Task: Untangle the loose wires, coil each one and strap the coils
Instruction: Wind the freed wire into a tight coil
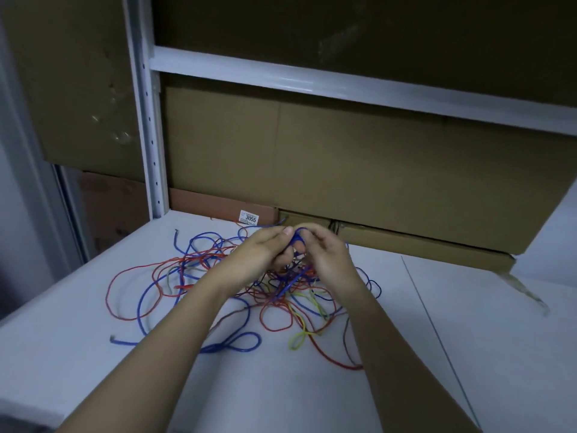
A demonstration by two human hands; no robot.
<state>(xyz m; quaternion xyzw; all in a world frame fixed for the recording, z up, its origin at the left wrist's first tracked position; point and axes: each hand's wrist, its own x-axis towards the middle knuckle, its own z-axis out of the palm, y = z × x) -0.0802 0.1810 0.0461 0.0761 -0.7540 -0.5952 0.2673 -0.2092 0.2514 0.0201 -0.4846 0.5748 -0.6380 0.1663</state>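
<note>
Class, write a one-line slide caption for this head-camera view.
Both hands, left hand and right hand, work a blue wire above tangled wires.

A white table surface (93, 354) stands against a pale metal shelving rack (146, 120) with a perforated upright and a horizontal beam (312, 79). Large brown cardboard boxes (343, 170) fill the rack; one reddish box carries a label (249, 217) reading what looks like 3055. Lighting is dim.
</note>
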